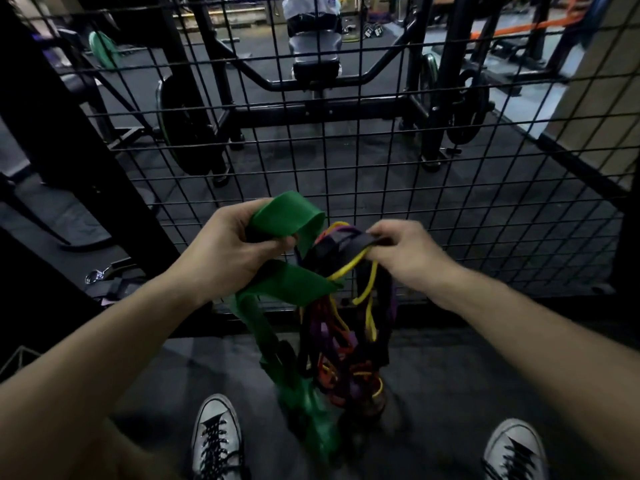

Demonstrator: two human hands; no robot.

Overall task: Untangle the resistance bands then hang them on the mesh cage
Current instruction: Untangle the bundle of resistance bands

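A tangled bundle of resistance bands (341,327) hangs in front of me, with yellow, purple, red and black strands knotted together. A wide green band (287,216) loops out of its left side and trails down toward the floor. My left hand (225,247) grips the green band near its top fold. My right hand (405,251) pinches a black band and a thin yellow band (346,270) at the top of the bundle. The black mesh cage (450,188) stands upright directly behind the bands.
Behind the mesh stand a black weight rack (318,112) with plates and a bench. A black post (69,140) slants at the left, with a strap and metal clip (95,275) near it. My two grey sneakers (216,438) stand on the dark floor below.
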